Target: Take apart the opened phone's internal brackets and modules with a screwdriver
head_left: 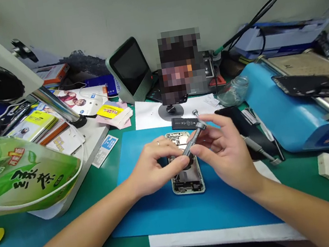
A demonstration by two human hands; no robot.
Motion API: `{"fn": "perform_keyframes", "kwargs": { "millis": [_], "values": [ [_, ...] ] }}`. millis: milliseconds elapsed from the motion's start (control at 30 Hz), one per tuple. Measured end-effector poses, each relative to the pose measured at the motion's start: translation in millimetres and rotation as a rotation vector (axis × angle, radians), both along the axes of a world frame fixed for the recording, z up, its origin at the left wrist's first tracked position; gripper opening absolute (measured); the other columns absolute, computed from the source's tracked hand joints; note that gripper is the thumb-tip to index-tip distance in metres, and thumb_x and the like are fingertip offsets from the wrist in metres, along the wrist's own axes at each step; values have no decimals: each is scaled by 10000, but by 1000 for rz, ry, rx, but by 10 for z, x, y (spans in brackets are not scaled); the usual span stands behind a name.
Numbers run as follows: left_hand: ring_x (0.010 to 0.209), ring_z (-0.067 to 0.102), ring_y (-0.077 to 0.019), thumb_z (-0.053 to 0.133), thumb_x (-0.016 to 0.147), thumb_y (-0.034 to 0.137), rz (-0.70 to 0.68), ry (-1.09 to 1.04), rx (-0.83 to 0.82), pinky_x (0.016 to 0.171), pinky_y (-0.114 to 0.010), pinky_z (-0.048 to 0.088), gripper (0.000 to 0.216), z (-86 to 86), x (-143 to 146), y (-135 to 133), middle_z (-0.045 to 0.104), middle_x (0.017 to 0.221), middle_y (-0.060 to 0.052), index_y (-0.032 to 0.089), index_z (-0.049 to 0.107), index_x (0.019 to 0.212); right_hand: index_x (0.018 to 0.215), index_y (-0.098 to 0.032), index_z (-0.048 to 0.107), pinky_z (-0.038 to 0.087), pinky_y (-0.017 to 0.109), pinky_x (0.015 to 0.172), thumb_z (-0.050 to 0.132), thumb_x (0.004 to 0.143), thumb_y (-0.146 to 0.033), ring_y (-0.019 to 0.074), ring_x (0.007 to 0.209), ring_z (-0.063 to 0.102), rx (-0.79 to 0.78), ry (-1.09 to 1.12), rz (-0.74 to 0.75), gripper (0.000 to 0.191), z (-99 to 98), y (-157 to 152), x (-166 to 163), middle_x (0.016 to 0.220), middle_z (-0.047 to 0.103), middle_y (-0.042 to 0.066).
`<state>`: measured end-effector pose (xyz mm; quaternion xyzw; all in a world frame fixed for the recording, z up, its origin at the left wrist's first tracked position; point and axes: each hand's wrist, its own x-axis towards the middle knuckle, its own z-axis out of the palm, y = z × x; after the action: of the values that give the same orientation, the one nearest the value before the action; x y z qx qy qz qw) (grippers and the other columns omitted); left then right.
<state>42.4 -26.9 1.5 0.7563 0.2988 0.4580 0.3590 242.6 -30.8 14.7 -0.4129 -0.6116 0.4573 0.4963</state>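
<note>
A slim grey precision screwdriver point(196, 136) slants over an opened phone point(187, 178), its capped end up and to the right. Thumb and fingers of my right hand point(229, 151) grip the shaft from the right. My left hand point(155, 164) pinches around its lower end, so the tip is hidden. Beneath my fingers the phone lies face up on a blue mat point(160, 219), its inner parts exposed and its middle partly covered by my hands. Just behind the phone rests a black phone battery point(183, 123).
A second screwdriver point(261, 149) and tweezers point(266, 129) lie to the right, beside a blue machine point(268, 104) bearing a dark screen panel point(310, 84). A glass jar point(234, 91) stands behind. Left are a microscope stand point(63, 107) and a green drink bag point(20, 174).
</note>
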Motion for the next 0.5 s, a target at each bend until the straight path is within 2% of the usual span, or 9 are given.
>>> {"fn": "perform_keyframes", "kwargs": {
  "millis": [100,333,500],
  "values": [
    [727,627,-146,697,977,297,11,10,-3,720,-314,458,210,13,11,-1,760,758,-10,190,758,807,1282,-289,577,618,301,783,793,886,-355,167,863,734,44,-54,-24,456,-6,-8,6,907,729,-10],
    [749,610,-161,705,961,325,43,55,-71,781,-333,448,225,29,24,-21,757,760,-12,189,768,793,1360,-347,569,640,292,802,789,904,-294,161,883,733,84,-30,31,509,-59,-5,-15,935,750,-15],
    [812,627,-187,581,1013,371,51,157,-55,814,-364,453,294,78,-22,-7,776,849,-27,198,761,858,1381,-352,565,638,278,768,780,918,-295,148,838,721,154,-51,19,513,-45,10,18,904,731,-24]
  ]
}}
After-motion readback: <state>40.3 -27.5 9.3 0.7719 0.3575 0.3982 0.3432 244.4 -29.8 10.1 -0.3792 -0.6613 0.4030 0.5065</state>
